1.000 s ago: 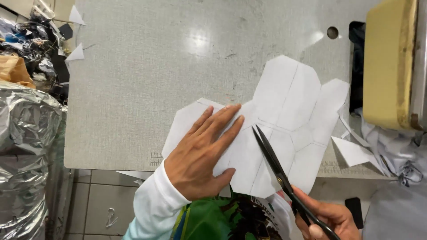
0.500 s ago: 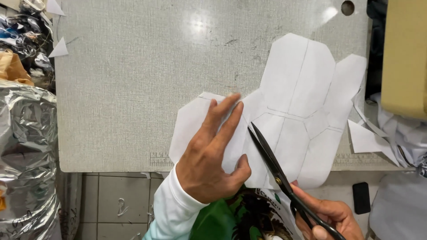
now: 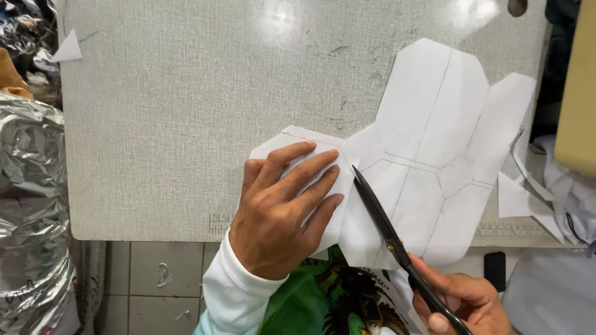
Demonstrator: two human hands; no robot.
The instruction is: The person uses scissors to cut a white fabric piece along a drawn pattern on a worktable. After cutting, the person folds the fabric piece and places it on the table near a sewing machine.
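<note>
While the left hand [image 3: 282, 208] lies flat with its fingers spread on the near-left lobe of the white paper pattern sheet marked with pencilled panel lines [image 3: 428, 155], its weight pins that part to the pale grey speckled tabletop [image 3: 186, 105], so the sheet cannot slide under the blades. That sheet rests at the near right of the tabletop, its bottom edge hanging a little past the table's near edge, which leaves room for a blade to pass beneath. Just right of the left hand, the black-handled scissors [image 3: 382, 220] have their closed-looking blades laid along a notch in the paper, tips pointing away from the person. The right hand [image 3: 462, 298], below the table's near edge, is curled around the handles, gripping them; how far the blades are parted I cannot tell. White paper offcuts [image 3: 518, 195] lie at the tabletop's right edge, beside the sheet. Crinkled silver foil material [image 3: 28, 205] stands well left of the tabletop
</note>
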